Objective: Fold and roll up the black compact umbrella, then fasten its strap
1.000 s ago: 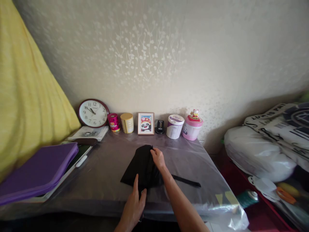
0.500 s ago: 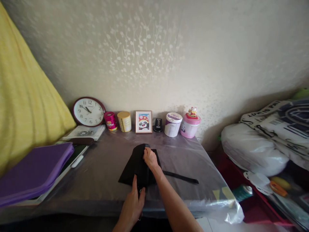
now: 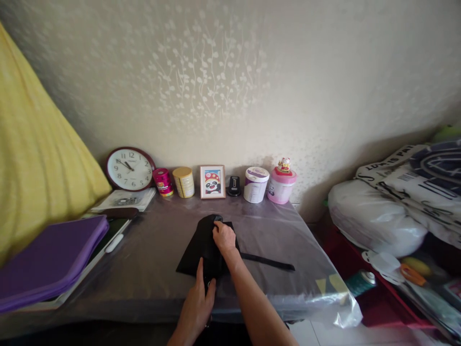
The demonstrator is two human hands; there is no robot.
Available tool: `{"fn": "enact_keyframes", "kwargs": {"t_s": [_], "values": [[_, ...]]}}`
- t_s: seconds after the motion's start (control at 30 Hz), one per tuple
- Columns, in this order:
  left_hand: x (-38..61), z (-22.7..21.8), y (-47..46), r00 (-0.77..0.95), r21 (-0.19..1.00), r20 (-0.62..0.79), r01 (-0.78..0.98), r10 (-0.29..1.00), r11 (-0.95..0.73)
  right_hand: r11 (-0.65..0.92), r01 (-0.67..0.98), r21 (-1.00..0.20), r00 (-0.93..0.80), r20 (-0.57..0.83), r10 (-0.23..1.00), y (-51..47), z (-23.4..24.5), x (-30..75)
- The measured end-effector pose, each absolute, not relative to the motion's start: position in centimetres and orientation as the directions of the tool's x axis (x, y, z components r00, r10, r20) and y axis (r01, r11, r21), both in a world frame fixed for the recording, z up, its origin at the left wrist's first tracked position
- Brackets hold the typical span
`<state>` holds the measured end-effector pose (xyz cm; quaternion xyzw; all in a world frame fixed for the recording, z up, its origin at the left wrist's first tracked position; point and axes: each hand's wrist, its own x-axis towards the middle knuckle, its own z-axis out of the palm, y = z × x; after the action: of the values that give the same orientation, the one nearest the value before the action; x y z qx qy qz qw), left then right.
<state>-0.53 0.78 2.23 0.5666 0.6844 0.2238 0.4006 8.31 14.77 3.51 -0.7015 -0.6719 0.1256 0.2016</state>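
A black fabric item [image 3: 196,247] lies on the table in front of me, its kind unclear, with a wide flap spread to the left. From its right side a flat black strap [image 3: 268,261] runs out across the table. My right hand [image 3: 224,236] is closed on the upper part of the fabric, fingers curled over it. At the near end, my left hand [image 3: 198,300] grips the fabric between thumb and fingers, its index finger stretched along it. A small shiny spot shows by the left thumb; the rest of that grip is hidden.
Along the wall stand a clock [image 3: 130,169], a pink tin [image 3: 163,182], a yellow-lidded can [image 3: 184,182], a picture frame [image 3: 212,182] and two tubs, one white [image 3: 256,186], one pink [image 3: 281,187]. Purple folders [image 3: 54,259] lie left. A red bin [image 3: 382,307] stands right.
The view has shifted slightly. Both hands keep their hold on the black fabric, with my right hand and the fabric's top barely moved.
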Motion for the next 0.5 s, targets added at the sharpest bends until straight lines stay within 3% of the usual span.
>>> {"fn": "enact_keyframes", "kwargs": {"t_s": [0.3, 0.5], "values": [[-0.6, 1.6, 0.9, -0.059, 0.749, -0.294, 0.605, 0.954, 0.269, -0.036, 0.850, -0.525, 0.232, 0.313, 0.921, 13.6, 1.7, 8.3], [-0.7, 1.6, 0.8, -0.050, 0.744, -0.290, 0.616, 0.956, 0.258, -0.087, 0.839, -0.538, 0.259, 0.252, 0.932, 13.4, 1.5, 8.2]]}}
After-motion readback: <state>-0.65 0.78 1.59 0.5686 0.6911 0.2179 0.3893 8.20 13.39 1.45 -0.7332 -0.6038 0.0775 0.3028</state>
